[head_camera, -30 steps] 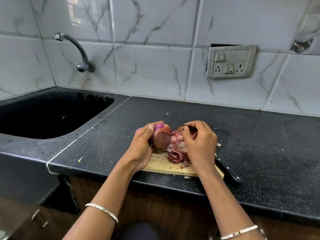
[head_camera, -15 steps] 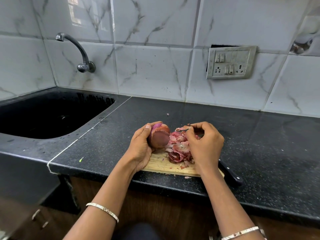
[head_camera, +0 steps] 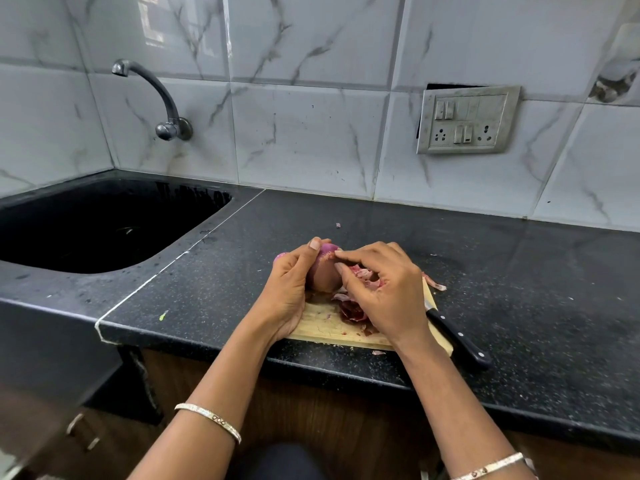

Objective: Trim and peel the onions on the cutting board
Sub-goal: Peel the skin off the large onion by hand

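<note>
A red onion (head_camera: 323, 271) stands on the far end of a wooden cutting board (head_camera: 329, 327), partly peeled with purple flesh at its top. My left hand (head_camera: 291, 289) grips it from the left, thumb over the top. My right hand (head_camera: 381, 289) reaches in from the right and its fingertips pinch the skin at the onion's upper edge. A pile of reddish onion peels (head_camera: 353, 306) lies on the board under my right hand, partly hidden. Another purple onion (head_camera: 280, 258) peeks out behind my left hand.
A black-handled knife (head_camera: 457, 336) lies along the board's right edge on the black speckled counter (head_camera: 519, 289). A dark sink (head_camera: 86, 230) with a wall tap (head_camera: 162, 109) sits at the left. A loose peel (head_camera: 434, 284) lies right of the board. A switch socket (head_camera: 467, 121) is on the tiled wall.
My right hand moved left from the peel pile to the onion and now pinches its skin near the top. My left hand kept its grip on the onion.
</note>
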The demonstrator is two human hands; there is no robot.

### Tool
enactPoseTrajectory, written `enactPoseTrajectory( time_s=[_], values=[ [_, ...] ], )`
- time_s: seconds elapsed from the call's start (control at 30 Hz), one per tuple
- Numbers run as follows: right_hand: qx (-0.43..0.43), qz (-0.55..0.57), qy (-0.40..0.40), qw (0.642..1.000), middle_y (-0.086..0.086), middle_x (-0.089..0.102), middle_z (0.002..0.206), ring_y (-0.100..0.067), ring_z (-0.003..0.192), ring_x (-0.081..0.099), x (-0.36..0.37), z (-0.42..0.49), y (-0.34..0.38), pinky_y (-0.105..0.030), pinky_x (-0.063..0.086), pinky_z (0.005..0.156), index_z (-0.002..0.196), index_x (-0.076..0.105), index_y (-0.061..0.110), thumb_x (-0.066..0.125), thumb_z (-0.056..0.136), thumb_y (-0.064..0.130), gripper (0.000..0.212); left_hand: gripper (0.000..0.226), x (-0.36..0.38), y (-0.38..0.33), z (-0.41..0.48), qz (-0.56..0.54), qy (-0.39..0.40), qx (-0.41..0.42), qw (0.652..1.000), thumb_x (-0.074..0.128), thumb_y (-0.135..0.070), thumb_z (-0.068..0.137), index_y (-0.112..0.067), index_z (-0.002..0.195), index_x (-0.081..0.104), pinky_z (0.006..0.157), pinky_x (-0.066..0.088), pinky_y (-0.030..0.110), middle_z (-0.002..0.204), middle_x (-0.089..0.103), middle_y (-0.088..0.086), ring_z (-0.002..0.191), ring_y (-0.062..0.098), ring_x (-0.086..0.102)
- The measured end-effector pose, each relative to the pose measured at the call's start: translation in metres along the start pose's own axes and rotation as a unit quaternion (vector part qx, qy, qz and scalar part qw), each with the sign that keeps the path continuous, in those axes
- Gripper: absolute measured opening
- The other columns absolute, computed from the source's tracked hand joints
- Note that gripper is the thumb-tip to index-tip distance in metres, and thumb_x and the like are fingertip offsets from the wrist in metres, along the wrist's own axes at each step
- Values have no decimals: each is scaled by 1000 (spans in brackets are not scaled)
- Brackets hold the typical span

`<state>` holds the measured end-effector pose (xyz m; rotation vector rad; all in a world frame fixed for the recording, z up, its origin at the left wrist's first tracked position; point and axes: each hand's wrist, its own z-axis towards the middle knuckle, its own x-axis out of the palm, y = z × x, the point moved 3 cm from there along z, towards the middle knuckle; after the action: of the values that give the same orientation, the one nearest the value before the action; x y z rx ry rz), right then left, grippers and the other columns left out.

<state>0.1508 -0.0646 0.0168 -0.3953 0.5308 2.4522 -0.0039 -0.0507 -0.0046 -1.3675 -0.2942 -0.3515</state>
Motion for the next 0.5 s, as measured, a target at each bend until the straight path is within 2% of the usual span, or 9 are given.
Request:
enactPoseTrajectory(
  time_s=[0.13, 0.3, 0.5],
  values=[
    [-14, -10, -13, 1000, 2, 72, 87, -17, 82, 62, 1, 0, 0, -29, 50, 77, 98, 80, 14, 80, 88, 12, 10, 39, 1, 1, 0, 19, -3, 8, 1000, 61, -37, 92, -3, 105, 74, 87, 57, 39, 99, 74, 12, 93, 26, 68],
    [-26, -35, -23, 999, 0, 72, 84, -18, 79, 61, 1, 0, 1, -30, 50, 74, 93, 79, 9, 78, 87, 10, 6, 42, 4, -1, -2, 33, 14, 14, 999, 61, -37, 89, 0, 105, 72, 73, 62, 28, 91, 79, -1, 84, 15, 73],
    [-30, -61, -29, 997, -1, 70, 82, -19, 77, 60, 4, -1, 0, -33, 50, 71, 87, 76, 9, 74, 87, 10, 2, 41, 6, -2, -4, 36, 33, 6, 999, 61, -36, 90, 0, 105, 72, 64, 61, 27, 89, 79, -2, 79, 16, 73]
  ],
)
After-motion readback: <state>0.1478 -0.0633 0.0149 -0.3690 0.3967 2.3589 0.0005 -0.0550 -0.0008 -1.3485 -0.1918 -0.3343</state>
